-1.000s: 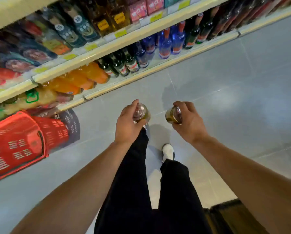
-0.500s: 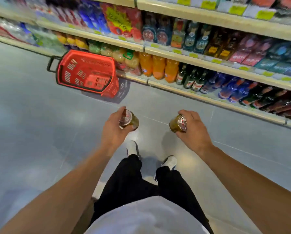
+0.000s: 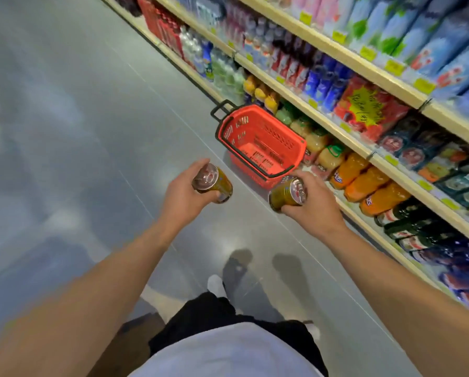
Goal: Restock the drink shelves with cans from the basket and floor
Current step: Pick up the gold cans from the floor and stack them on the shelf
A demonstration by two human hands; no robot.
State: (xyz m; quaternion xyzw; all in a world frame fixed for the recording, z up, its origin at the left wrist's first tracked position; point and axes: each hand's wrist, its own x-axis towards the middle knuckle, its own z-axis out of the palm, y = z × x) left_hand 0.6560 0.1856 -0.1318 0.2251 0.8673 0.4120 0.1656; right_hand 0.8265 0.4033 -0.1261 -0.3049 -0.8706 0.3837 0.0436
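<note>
A grey shiny floor (image 3: 78,131) is filling the left of the frame and drink shelves (image 3: 336,50) are running along the right, while the left hand (image 3: 183,195) and the right hand (image 3: 313,204) are each gripping one gold can (image 3: 213,182) (image 3: 287,194), two altogether, just below one red basket (image 3: 257,144) at centre.

i see both bare forearms stretched forward. my left hand (image 3: 183,194) has its fingers curled round a can (image 3: 213,183), and my right hand (image 3: 313,204) grips another can (image 3: 287,194), the two hands apart.
</note>
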